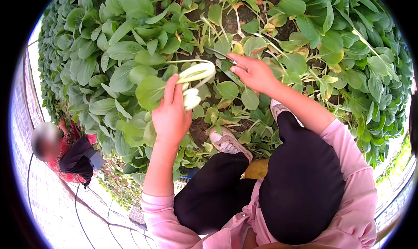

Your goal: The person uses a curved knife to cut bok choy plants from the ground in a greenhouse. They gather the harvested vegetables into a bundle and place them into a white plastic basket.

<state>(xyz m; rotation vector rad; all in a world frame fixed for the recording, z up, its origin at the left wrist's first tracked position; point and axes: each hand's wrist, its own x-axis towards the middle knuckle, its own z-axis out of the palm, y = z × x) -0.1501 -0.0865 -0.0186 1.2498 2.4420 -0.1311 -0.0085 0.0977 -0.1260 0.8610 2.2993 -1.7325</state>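
Note:
My left hand (171,116) grips cut leafy greens, seemingly bok choy (197,73), with pale stalks bent in a loop and a cluster of white stem bases below. A broad green leaf (151,92) lies beside its fingers. Over the thinned strip to the right, my right hand (256,74) is closed around a slim knife (218,52) with a dark, narrow blade. The blade points left and away from me, and its tip lies among the leaves. Most of the knife's handle is hidden in my palm.
Dense bok choy plants (81,53) stand to the left, with more (356,63) to the right. Yellowed leaves (269,28) and cut stalks litter the soil between. My shoes (230,143) rest among low leaves. Another person (70,154) crouches at far left; a plastic crate (136,214) lies lower left.

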